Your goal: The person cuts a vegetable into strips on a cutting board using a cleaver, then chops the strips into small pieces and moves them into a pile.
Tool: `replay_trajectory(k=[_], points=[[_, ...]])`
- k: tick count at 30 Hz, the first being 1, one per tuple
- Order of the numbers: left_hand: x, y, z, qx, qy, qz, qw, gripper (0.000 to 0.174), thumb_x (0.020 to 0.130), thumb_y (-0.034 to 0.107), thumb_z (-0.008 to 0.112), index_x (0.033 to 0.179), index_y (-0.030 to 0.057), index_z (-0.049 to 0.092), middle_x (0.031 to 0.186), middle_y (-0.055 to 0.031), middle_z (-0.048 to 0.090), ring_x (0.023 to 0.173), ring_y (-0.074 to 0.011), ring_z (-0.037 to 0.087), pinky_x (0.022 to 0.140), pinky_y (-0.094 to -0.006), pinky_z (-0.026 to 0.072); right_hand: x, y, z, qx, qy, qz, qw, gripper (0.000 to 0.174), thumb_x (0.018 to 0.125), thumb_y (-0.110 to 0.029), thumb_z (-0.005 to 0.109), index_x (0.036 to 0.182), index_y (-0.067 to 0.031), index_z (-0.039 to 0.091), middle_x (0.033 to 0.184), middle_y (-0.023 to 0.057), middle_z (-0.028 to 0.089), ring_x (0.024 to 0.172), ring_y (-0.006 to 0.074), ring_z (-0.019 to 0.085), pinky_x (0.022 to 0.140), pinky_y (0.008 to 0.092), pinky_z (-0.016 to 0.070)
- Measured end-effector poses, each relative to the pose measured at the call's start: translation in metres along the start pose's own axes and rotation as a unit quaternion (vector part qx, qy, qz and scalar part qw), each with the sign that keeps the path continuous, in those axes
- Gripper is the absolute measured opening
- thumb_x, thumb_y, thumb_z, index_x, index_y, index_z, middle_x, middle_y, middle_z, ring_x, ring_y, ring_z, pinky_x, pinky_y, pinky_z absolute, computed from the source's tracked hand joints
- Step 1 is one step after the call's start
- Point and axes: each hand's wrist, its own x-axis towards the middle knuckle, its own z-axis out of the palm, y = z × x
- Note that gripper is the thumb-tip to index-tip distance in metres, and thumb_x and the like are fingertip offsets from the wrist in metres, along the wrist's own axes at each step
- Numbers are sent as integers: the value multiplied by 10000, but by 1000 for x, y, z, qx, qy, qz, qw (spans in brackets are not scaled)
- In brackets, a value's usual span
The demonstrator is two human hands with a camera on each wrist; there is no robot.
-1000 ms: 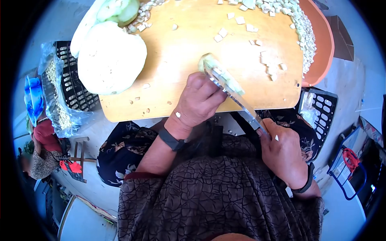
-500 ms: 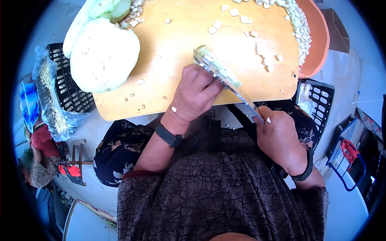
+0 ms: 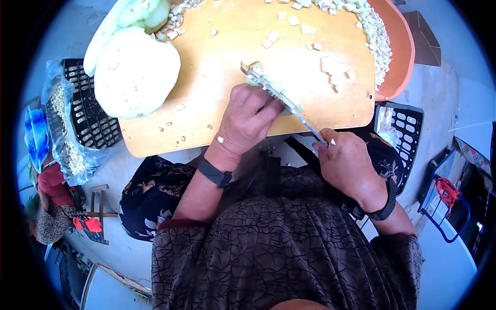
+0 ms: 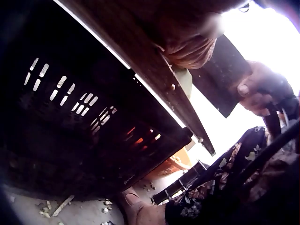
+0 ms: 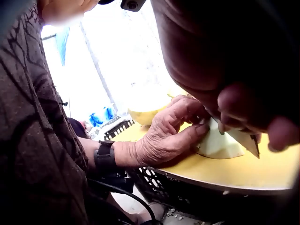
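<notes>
On the cutting board (image 3: 217, 67), the left hand (image 3: 245, 121) pinches the vegetable piece (image 5: 217, 143) in a thumb-and-finger grip, likely steadying it for the knife (image 4: 220, 77); the right hand (image 3: 351, 165) wraps its grip round the knife's near end. Diced cubes (image 3: 380, 49) gather at the board's far right, presumably clear of cutting.

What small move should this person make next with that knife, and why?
Probably a short downward cut through the pale piece: the right hand grips the knife, its blade is right at the piece, the left hand holds that piece, and small cubes lie on the board.
</notes>
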Motion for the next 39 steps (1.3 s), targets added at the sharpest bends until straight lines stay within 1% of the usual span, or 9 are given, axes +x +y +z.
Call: replay_trajectory(k=[3, 6, 12, 18, 24, 30, 31, 34, 39], points=[[0, 1, -1, -4, 0, -6, 1000, 203, 716, 50, 733, 915, 62, 695, 920, -53, 593, 854, -238, 564, 786, -365, 440, -2, 7, 1, 15, 14, -30, 999, 129, 837, -98, 661, 773, 2, 612, 646, 194, 621, 649, 385, 652, 621, 466, 522], [0, 0, 0, -8, 3, -5, 1000, 205, 719, 46, 731, 920, 61, 696, 916, -53, 587, 849, -239, 564, 776, -367, 440, -4, 10, 2, 32, 60, -48, 997, 153, 854, -133, 685, 804, -12, 606, 622, 180, 609, 626, 370, 649, 584, 450, 514], [1, 0, -1, -9, 3, -8, 1000, 216, 715, 46, 742, 926, 62, 697, 916, -54, 584, 854, -240, 574, 768, -367, 442, -6, 9, 8, 33, 83, -45, 995, 163, 871, -140, 685, 823, -2, 613, 620, 184, 617, 596, 354, 653, 547, 428, 517], [-1, -1, 0, -17, 4, -16, 1000, 205, 715, 56, 754, 913, 65, 701, 943, -57, 609, 870, -244, 580, 777, -368, 450, -13, 6, 2, 6, 47, -30, 998, 171, 865, -143, 677, 823, 11, 616, 640, 200, 628, 628, 377, 659, 586, 452, 531], [-1, 0, 1, -21, 0, -25, 999, 199, 713, 60, 750, 906, 67, 701, 956, -53, 615, 880, -244, 577, 798, -365, 445, -6, 7, 3, -9, -48, 41, 998, 43, 799, -23, 593, 805, 14, 614, 684, 222, 623, 703, 405, 648, 681, 498, 525], [-4, -1, 2, -11, -4, -18, 1000, 226, 694, 56, 744, 914, 69, 695, 948, -51, 602, 875, -233, 570, 789, -361, 438, 11, 9, 21, -11, -14, 19, 1000, 99, 787, -48, 576, 745, 23, 632, 730, 239, 640, 752, 420, 649, 725, 491, 526], [-3, -1, 1, -10, -1, -17, 1000, 226, 695, 56, 745, 915, 70, 695, 946, -50, 601, 872, -232, 570, 788, -362, 438, 15, 4, 18, 22, -25, 52, 998, 140, 792, -65, 575, 706, 25, 638, 747, 247, 645, 762, 424, 649, 733, 483, 528], [-2, 1, 3, -10, 7, -14, 1000, 227, 698, 56, 745, 919, 71, 694, 943, -48, 598, 863, -232, 570, 786, -362, 437, 12, 4, 18, 20, -12, 54, 998, 136, 789, -58, 578, 702, 22, 644, 741, 254, 641, 757, 433, 646, 727, 492, 526], [-2, -1, 2, -17, 11, -13, 1000, 224, 708, 47, 742, 926, 69, 697, 943, -45, 598, 862, -236, 570, 780, -361, 439, 4, 6, 11, 14, -36, 30, 999, 135, 795, -57, 580, 716, 29, 648, 734, 251, 644, 736, 447, 647, 711, 501, 532]])
